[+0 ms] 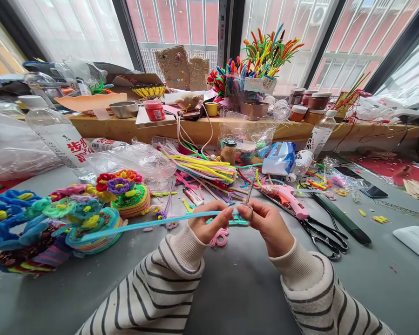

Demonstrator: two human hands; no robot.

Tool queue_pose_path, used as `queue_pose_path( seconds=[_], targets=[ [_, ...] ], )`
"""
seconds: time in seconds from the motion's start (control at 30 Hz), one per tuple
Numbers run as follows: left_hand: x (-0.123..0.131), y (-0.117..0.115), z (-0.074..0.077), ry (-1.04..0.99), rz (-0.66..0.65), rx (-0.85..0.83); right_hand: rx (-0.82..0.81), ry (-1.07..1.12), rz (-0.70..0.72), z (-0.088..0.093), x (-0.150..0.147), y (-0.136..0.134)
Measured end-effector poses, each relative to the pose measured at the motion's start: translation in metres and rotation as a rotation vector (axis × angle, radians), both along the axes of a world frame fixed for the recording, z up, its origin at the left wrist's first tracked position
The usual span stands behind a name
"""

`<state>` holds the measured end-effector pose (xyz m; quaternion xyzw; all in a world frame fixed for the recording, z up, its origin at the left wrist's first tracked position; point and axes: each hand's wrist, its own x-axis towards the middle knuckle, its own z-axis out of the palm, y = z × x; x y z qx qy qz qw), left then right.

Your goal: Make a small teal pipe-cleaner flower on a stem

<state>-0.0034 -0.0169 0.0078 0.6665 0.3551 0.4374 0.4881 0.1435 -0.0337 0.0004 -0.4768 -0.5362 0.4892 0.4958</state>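
My left hand [209, 223] pinches a light blue pipe cleaner [153, 224], whose long free end stretches out to the left. Close beside it, my right hand [268, 227] is closed on a slim, pointed metal tool [250, 191] that sticks upward; its exact kind is unclear. A bit of blue pipe cleaner also shows at the right fingertips. Below and behind the hands lie a pink coiled pipe cleaner piece [219, 237] and some turquoise strips [242, 222]. Finished pipe cleaner flowers [61, 207] on round bases stand to the left.
A pink glue gun [291, 201], black-handled scissors [324, 237] and a dark green bar [344, 221] lie to the right. Bundled pipe cleaners [202, 165] lie behind. A water bottle [61, 135] stands left; jars and craft supplies line the wooden ledge [195, 125].
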Motion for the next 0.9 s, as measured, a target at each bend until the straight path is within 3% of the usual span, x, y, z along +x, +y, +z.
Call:
queue_pose_path(
  seconds=[0.33,0.43,0.63,0.9],
  targets=[
    [-0.002,0.005,0.010,-0.422,0.245,-0.369,0.124,-0.077,-0.205,-0.002,0.011,0.004],
    [-0.004,0.007,0.011,-0.521,0.294,-0.386,0.069,-0.144,-0.077,-0.002,0.011,0.004],
    [-0.008,0.013,0.006,-0.550,0.300,-0.333,-0.008,-0.332,0.370,-0.006,0.002,0.001],
    [-0.007,0.011,0.005,-0.410,0.239,-0.326,0.034,-0.539,0.517,-0.004,0.005,0.000]
  ],
)
